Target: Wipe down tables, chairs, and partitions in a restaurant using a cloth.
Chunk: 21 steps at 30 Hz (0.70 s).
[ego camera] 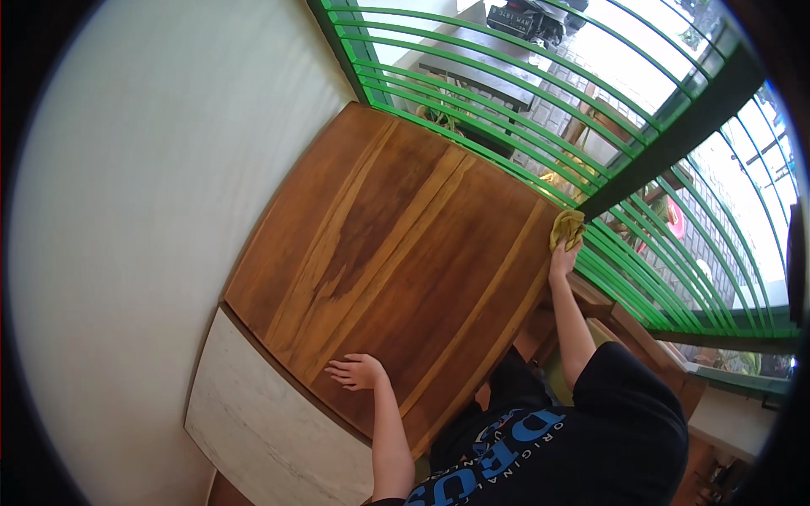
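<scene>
A brown wooden tabletop [405, 253] with lighter bands of grain lies before me. At its far right corner, my right hand [564, 258] grips a crumpled yellow cloth [567, 229], close to the green window bars. Nearer my body, my left hand [356, 372] is palm down over the wood, by the edge facing the marble-patterned top. Its fingers are spread a little and nothing is in them. Whether the left palm presses on the surface, I cannot tell.
A pale wall [145, 190] borders the table on the left. A white marble-patterned tabletop [272, 405] adjoins it. Green metal bars [493, 126] and a dark post [671, 133] run along the far side. Outside stand a motorcycle [538, 22] and a dark table [484, 66].
</scene>
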Available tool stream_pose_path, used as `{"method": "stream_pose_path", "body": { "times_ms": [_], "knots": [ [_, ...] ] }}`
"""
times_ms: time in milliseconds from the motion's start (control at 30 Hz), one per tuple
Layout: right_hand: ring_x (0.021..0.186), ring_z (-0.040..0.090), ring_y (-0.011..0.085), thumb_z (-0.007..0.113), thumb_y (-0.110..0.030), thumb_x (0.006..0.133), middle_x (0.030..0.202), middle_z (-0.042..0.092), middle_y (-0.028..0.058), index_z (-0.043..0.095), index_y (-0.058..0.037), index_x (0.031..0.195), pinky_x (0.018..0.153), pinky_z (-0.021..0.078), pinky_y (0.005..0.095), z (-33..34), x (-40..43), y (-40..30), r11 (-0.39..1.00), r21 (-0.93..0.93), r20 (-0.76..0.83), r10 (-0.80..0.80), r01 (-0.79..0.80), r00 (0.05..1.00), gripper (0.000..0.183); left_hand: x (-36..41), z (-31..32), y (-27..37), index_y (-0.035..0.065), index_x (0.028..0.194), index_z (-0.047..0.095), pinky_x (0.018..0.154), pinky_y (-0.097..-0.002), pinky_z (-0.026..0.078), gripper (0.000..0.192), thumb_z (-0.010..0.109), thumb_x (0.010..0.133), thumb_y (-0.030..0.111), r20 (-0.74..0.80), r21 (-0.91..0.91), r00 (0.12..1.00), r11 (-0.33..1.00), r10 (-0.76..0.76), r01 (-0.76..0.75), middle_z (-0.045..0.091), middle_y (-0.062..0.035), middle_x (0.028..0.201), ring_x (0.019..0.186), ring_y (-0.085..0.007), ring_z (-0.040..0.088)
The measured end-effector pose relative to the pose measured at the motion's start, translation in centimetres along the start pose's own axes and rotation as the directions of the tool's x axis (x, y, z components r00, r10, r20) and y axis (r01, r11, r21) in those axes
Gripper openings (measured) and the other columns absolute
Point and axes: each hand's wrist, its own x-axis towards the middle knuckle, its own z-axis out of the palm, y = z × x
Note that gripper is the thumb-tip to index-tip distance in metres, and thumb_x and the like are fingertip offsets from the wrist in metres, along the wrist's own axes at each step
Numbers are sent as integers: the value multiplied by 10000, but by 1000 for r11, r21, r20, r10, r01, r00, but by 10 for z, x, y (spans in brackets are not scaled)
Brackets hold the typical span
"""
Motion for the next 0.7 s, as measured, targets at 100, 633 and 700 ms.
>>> {"method": "stream_pose_path", "body": {
  "times_ms": [100,633,700],
  "knots": [
    [1081,491,423,458,-404,881,1219,511,201,335,-178,1306,893,396,468,-17,-68,18,998,45,-33,51,-49,998,496,-7,-4,-2,183,1422,242,1050,-538,174,537,289,940,416,44,-46,998,998,37,-35,142,-91,1498,1364,-295,158],
    [1268,334,325,375,-520,914,1385,308,126,220,-106,1367,1002,338,525,-158,-409,112,640,-366,780,607,-676,154,634,32,-97,-191,-36,1228,476,1012,-325,320,366,439,947,195,106,-984,989,152,100,90,555,-146,1207,1161,-218,485],
    [1253,344,325,337,-471,942,1369,324,96,262,-135,1348,1034,277,567,-157,-422,136,391,-596,716,654,-702,-244,532,32,-93,-227,-54,1177,502,994,-323,336,345,455,943,196,75,-978,997,192,-16,76,583,-157,1148,1115,-215,511]
  ]
}}
